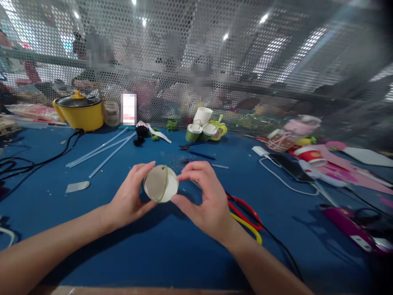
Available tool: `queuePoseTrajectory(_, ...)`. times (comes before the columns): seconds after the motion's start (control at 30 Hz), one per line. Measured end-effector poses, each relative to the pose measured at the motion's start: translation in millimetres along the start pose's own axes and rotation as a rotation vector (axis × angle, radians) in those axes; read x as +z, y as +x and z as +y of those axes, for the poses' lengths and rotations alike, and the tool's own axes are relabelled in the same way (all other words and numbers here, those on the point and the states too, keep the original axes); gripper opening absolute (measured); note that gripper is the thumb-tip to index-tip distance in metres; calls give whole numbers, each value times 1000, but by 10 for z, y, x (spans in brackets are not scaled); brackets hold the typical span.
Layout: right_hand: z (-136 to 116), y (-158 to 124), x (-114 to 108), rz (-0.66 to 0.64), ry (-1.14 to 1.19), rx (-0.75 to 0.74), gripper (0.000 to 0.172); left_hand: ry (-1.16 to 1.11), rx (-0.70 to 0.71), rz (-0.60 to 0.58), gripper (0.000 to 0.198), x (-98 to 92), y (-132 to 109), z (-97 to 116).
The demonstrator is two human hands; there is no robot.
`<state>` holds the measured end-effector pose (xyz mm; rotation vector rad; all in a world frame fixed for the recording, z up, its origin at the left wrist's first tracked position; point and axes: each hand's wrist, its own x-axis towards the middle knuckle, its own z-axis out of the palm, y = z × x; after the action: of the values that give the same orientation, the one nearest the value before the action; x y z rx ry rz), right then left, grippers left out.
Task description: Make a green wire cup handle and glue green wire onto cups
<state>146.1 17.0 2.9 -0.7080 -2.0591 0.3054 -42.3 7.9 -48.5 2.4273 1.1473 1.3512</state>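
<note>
A white paper cup [160,184] with a green string looped across its open mouth is held above the blue table [172,246], its mouth turned toward me. My left hand [130,196] grips the cup from the left, thumb at its upper rim. On the cup's right side, my right hand [202,196] pinches the rim with thumb and fingers. Both hands are closed on the cup.
A yellow electric pot [80,110] and a jar stand back left, with clear sticks [104,150] beside them. Green-wrapped cups [201,130] and pliers [196,150] lie behind the hands. Red and yellow scissors [245,215], a phone with cable [290,166] and pink craft items [331,168] lie right. Mesh screen at back.
</note>
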Motion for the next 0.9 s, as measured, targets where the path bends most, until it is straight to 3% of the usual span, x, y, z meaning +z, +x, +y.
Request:
queuePoseTrajectory(0.07,-60,-7,9,5,-38,-58,17,21,-16,8,75,14,2,7)
queuePoseTrajectory(0.23,-127,-30,78,-99,-51,-115,7,19,-32,27,72,61,-1,27)
queuePoseTrajectory(0.43,-115,-43,83,-160,-60,-118,9,38,-25,38,72,82,-22,38)
queuePoseTrajectory(0.9,-111,-52,84,-169,-91,-202,14,32,-38,38,68,64,-35,100)
